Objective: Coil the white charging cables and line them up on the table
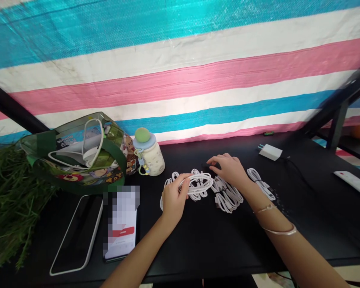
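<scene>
My left hand (pixel 174 198) grips a looped white charging cable (pixel 199 185), its fingers curled around the coil on the black tabletop (pixel 198 248). My right hand (pixel 229 168) hovers palm down just beyond a second bundle of white cable (pixel 227 196), with its fingertips near a small dark item (pixel 207 168) that is mostly hidden. A third white cable coil (pixel 260 183) lies to the right of my right hand. Behind it stands a white plug adapter (pixel 270 152) with a black cord.
To the left stand a transparent green cartoon-print bag (pixel 75 154), a cream bottle with a green-and-blue lid (pixel 148 154), a phone with a pixelated screen (pixel 121 224) and a white-framed tablet (pixel 77 236). Green grass (pixel 12 196) spills in; a white power strip (pixel 354 185) lies right; a striped tarp (pixel 180 80) hangs behind.
</scene>
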The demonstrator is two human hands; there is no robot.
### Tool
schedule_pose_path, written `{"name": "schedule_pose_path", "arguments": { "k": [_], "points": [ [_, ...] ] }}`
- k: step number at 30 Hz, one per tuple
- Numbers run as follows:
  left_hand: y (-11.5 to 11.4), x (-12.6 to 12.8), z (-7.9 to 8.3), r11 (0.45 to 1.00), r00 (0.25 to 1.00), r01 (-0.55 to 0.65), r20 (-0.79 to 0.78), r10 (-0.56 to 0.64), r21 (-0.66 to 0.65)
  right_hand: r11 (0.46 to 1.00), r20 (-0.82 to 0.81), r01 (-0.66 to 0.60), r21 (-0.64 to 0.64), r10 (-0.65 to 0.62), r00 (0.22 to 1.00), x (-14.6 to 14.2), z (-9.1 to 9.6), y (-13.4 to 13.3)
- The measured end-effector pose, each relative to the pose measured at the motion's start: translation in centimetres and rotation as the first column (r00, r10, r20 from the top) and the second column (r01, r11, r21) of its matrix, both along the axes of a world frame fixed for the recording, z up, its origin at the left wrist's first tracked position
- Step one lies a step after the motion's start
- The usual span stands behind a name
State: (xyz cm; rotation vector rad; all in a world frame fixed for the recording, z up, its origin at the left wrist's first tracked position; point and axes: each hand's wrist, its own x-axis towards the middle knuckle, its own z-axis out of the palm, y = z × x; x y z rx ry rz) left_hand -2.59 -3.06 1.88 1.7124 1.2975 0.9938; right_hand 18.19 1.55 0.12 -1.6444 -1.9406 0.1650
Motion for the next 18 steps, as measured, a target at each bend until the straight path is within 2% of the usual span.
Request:
{"name": "schedule_pose_path", "arguments": {
  "k": [4,8,11,13,15,17,18],
  "points": [
    [0.0,0.0,0.0,1.0,1.0,0.001,0.0,-0.001,0.016,0.999,0.111,-0.025,-0.028,0.028,0.993,0.0,-0.6,0.6],
    [0.0,-0.1,0.1,1.0,1.0,0.002,0.006,-0.002,0.011,1.0,0.099,-0.003,-0.025,0.005,0.995,-0.5,-0.5,0.5],
    [0.0,-0.1,0.2,1.0,1.0,-0.005,0.007,0.005,0.009,1.0,-0.052,0.024,-0.017,-0.025,0.998,-1.0,0.1,0.1],
    [0.0,-0.1,0.2,1.0,1.0,-0.001,0.02,0.001,0.009,0.999,-0.265,0.009,-0.034,-0.017,0.964,-1.4,0.8,-0.4],
    [0.0,-0.1,0.1,1.0,0.999,0.014,0.048,-0.014,0.008,0.993,-0.542,-0.083,-0.084,0.024,0.84,-2.2,1.5,-1.2],
    [0.0,-0.1,0.0,0.999,0.996,0.032,0.082,-0.033,0.004,0.961,-0.768,-0.252,-0.116,0.074,0.636,-3.3,2.1,-2.1],
    [0.0,-0.1,0.0,0.999,0.994,0.042,0.099,-0.042,0.002,0.937,-0.833,-0.317,-0.145,0.058,0.551,-3.9,2.4,-2.6]
  ]
}}
